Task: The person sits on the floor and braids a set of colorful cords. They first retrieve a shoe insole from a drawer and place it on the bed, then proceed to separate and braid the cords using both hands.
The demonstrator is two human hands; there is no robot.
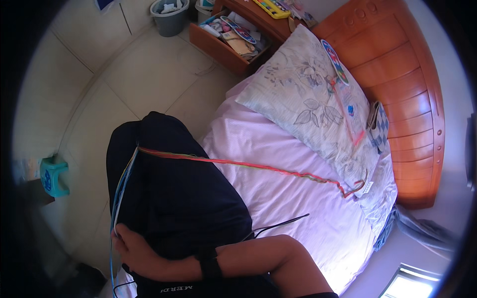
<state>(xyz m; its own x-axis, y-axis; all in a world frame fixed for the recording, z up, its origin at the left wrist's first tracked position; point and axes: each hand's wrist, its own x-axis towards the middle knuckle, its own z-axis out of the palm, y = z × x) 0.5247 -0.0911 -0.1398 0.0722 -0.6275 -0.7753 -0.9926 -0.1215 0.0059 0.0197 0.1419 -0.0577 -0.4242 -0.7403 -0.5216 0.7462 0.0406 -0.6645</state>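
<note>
My right hand reaches across my lap from the right, its fingers closed on a bundle of blue, white and yellow threads. Some blue strands hang below the hand to the bottom edge of the view. The bundle runs up to a joining point at my knees, on dark trousers. From that point red and green threads stretch right across the bed, and their loose end curls near the pillow. My left hand is out of view. A black band circles my right wrist.
A pink bedsheet and a flowered pillow lie at my right, before a wooden headboard. A black cord rests on the bed. An open drawer holds clutter. A grey bin and a teal stool stand on the floor.
</note>
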